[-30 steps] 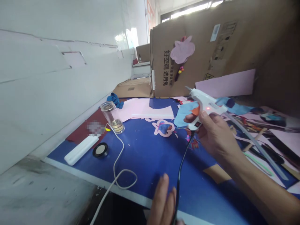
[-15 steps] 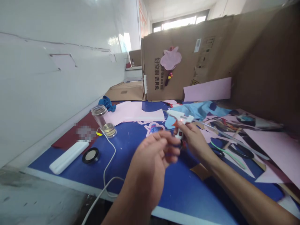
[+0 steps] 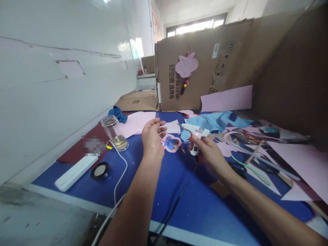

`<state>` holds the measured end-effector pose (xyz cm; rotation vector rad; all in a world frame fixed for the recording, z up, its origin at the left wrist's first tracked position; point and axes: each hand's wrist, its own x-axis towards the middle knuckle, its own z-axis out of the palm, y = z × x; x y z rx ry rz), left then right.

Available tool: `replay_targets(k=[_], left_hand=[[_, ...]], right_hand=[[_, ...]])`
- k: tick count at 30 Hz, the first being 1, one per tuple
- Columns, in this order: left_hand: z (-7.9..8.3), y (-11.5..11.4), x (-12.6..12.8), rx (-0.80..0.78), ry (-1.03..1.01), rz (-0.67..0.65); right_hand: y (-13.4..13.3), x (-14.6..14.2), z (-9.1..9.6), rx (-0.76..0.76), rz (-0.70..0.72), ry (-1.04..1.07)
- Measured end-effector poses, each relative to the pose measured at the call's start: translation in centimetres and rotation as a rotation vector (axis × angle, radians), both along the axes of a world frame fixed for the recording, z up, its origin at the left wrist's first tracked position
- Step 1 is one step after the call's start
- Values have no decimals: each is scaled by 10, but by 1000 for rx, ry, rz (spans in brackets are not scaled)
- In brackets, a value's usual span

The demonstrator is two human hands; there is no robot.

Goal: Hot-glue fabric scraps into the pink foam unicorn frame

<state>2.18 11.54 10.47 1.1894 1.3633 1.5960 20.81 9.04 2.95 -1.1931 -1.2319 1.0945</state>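
My right hand (image 3: 206,147) is wrapped round the grip of a white glue gun (image 3: 198,131), its nozzle pointing left. A red light glows on the gun's body, and a long clear glue stick (image 3: 256,153) sticks out of its back. My left hand (image 3: 153,136) is raised to the left, fingers loosely bent and apart, with nothing visible in them. Beside its fingertips lies a pink paper cutout (image 3: 172,143) with blue and red decoration at its middle. Whether the fingertips touch it I cannot tell. A dark cord (image 3: 176,201) runs from the gun to the table's front edge.
A glass jar (image 3: 114,133), a white bar (image 3: 76,173), a black round lid (image 3: 99,171) and a white cable (image 3: 121,155) are at the left. Pink paper (image 3: 138,121) and light blue cloth (image 3: 215,120) lie behind. Scraps crowd the right; a cardboard box (image 3: 205,82) stands at the back.
My left hand has moved away from the glue gun, forward and left, to beside the pink cutout, which now shows more fully. The right hand keeps hold of the gun, nearly in place.
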Motion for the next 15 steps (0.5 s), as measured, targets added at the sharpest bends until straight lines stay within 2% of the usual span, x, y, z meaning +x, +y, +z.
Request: replay_targets(k=[3,5,7,10,15], left_hand=[[-26,21,-5,-9,211,-56],[-33,30,-17,11,395,-128],[-35,34,-30,36,557,-138],[-42,32,-36,48,718,-115],[-69,13,-25,129,896,-350]], right_hand=[[0,-1,-2,-57,-13,-2],[1,-1,-3,-87,-26,-15],[4,0,-4,-109,-34,-35],[8,1,-6,-112,-48,-49],[10,1,-8,-117,-60,-53]])
